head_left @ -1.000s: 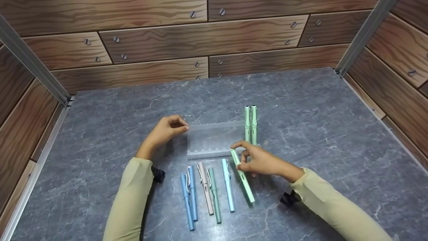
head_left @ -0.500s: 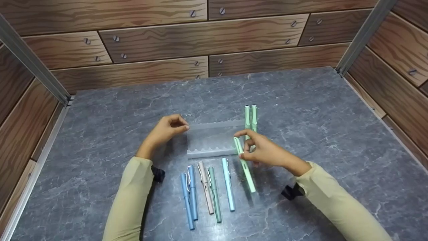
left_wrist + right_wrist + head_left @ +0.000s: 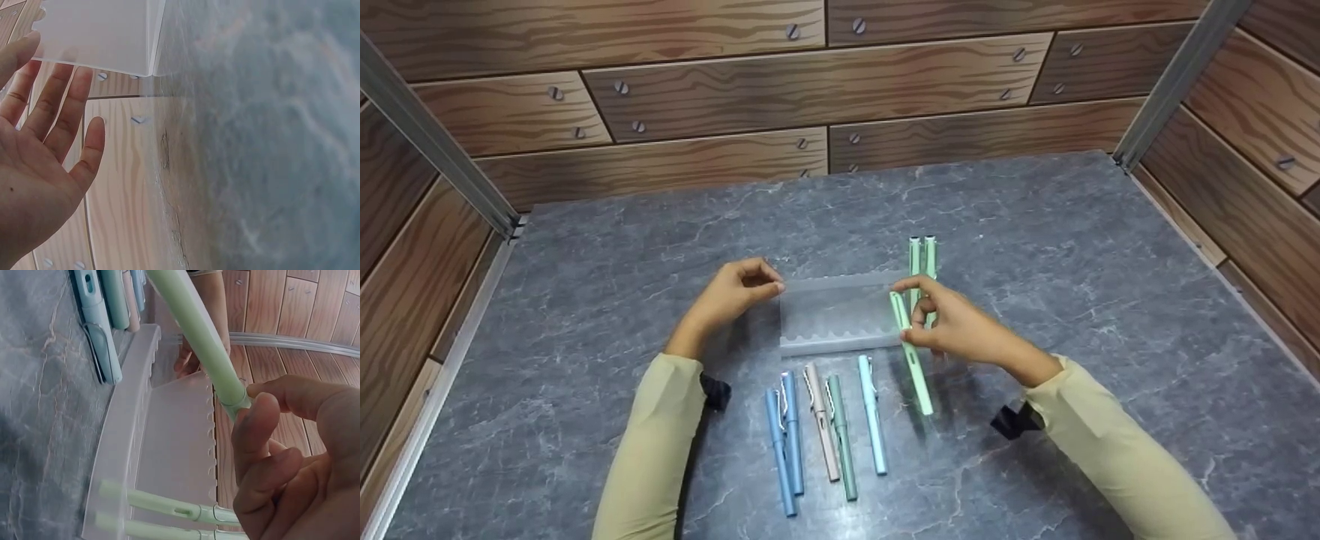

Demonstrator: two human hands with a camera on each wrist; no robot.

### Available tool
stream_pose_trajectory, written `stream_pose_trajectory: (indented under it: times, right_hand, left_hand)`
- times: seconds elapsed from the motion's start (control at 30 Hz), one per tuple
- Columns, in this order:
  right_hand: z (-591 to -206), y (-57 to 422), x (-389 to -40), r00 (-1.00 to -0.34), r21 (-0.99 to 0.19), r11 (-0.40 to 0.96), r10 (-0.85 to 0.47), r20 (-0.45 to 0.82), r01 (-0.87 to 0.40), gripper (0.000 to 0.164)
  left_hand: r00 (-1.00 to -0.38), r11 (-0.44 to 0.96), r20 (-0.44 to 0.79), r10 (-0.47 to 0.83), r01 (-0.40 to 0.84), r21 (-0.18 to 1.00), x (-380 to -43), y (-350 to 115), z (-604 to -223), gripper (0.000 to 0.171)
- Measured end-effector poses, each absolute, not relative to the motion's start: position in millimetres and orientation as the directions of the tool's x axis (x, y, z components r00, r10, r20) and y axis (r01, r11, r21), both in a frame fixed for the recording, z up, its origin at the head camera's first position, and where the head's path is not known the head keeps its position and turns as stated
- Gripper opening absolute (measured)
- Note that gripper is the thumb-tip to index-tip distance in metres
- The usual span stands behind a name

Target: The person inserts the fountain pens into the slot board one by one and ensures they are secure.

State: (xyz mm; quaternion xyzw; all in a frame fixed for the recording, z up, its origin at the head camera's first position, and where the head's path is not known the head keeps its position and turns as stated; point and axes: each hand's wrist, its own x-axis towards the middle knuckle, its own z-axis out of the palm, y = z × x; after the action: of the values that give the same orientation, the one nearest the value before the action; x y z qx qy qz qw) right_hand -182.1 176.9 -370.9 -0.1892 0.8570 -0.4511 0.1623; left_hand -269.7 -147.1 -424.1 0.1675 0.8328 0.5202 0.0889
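My right hand (image 3: 960,322) pinches a light green pen (image 3: 916,375) between thumb and fingers, tilted over the right part of a frosted clear pen rack (image 3: 840,307) with notched edges. In the right wrist view, that pen (image 3: 197,337) hangs above the rack (image 3: 169,433). Two more light green pens (image 3: 915,255) lie side by side in the notches at the rack's right end, partly hidden behind my right hand. At the rack's far left corner, my left hand (image 3: 735,289) holds the edge, thumb on one side and fingertips on the other, as the left wrist view shows.
In front of the rack lie several loose pens: two blue (image 3: 792,442), a pinkish-brown one (image 3: 823,435), a dark green one (image 3: 844,450) and a pale blue one (image 3: 873,420). Wood-patterned walls (image 3: 810,82) surround the grey marbled tabletop (image 3: 1057,247).
My right hand has carried the light green pen away from me and slightly right, from in front of the rack to over its right part. My left hand stays at the corner.
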Motion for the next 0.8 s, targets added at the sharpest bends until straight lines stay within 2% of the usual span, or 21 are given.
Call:
stream_pose_trajectory:
  times: [0.47, 0.8]
  right_hand:
    - [-364.7, 178.5, -190.2, -0.903, -0.807, 0.552, -0.425, -0.060, -0.207, 0.057]
    - [-361.2, 180.0, -196.4, -0.918, -0.803, 0.562, -0.394, -0.052, -0.196, 0.059]
  left_hand:
    - [-0.931, 0.430, -0.011, 0.364, 0.158, 0.889, -269.7, -147.3, -423.8, 0.022]
    - [-0.931, 0.427, -0.004, 0.366, 0.164, 0.889, -269.2, -147.7, -422.7, 0.016]
